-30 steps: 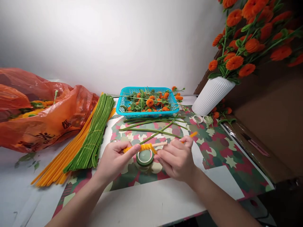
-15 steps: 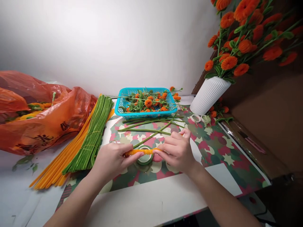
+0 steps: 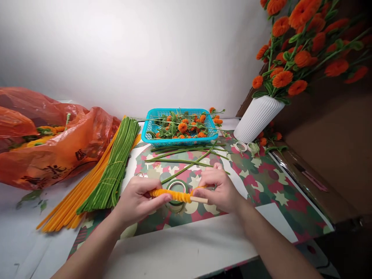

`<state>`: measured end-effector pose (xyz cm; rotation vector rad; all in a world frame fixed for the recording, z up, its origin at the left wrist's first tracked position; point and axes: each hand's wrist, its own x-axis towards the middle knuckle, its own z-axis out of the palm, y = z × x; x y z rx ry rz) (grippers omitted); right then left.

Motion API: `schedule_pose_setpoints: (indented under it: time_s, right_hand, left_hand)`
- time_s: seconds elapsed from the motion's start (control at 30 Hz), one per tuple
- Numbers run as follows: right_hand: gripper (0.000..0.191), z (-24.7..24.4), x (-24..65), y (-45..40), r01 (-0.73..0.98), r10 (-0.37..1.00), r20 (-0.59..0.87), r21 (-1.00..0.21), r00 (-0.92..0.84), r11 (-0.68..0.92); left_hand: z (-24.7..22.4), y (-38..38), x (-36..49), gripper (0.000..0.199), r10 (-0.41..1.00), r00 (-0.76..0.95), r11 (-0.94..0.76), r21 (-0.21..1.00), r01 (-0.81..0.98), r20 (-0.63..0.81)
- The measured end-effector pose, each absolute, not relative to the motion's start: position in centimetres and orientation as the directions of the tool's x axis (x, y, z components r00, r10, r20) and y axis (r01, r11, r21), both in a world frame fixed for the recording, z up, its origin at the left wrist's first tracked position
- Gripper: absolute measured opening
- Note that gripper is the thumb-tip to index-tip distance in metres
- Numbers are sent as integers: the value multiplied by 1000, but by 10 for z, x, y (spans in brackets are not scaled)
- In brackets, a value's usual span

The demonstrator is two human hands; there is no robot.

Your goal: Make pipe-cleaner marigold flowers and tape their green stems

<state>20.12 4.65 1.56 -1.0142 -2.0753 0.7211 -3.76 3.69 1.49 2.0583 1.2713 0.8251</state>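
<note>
An orange pipe cleaner (image 3: pixel 177 196) is coiled around a thin pale stick (image 3: pixel 199 200), held level above the patterned mat. My left hand (image 3: pixel 142 197) is closed on the coiled left part. My right hand (image 3: pixel 219 188) pinches the loose orange end beside the stick's bare right tip. Beneath the coil, a roll of green tape (image 3: pixel 178 185) lies on the mat. Several green stems (image 3: pixel 177 160) lie just beyond my hands.
A blue basket (image 3: pixel 180 142) of orange flowers stands at the back. Green pipe cleaners (image 3: pixel 113 166) and orange ones (image 3: pixel 75 197) lie left, by an orange bag (image 3: pixel 64 155). A white vase (image 3: pixel 257 118) of flowers leans at the right, near small tape rolls (image 3: pixel 240 147).
My right hand has moved slightly right and opened a gap from my left hand. More of the orange coil and the stick's pale right end now show.
</note>
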Motion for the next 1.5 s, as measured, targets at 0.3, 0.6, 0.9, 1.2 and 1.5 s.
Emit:
schedule_pose_setpoints:
  time_s: [0.3, 0.6, 0.9, 1.2, 1.5]
  right_hand:
    - [34, 7, 192, 39, 684, 648, 683, -295, -337, 667]
    - [47, 10, 192, 38, 375, 838, 381, -766, -390, 522]
    - [22, 15, 199, 46, 535, 879, 374, -697, -297, 477]
    - [13, 2, 186, 33, 563, 700, 697, -520, -155, 642]
    - [20, 4, 203, 51, -1, 931, -43, -999, -364, -47]
  left_hand:
    - [14, 35, -30, 48, 943, 164, -284, 449, 847, 288]
    - [16, 35, -34, 41, 965, 197, -255, 811, 526, 175]
    - [13, 43, -43, 44, 872, 392, -487, 444, 752, 293]
    - [11, 36, -28, 48, 995, 0, -81, 775, 626, 105]
    - [12, 39, -40, 39, 920, 293, -382, 771, 510, 262]
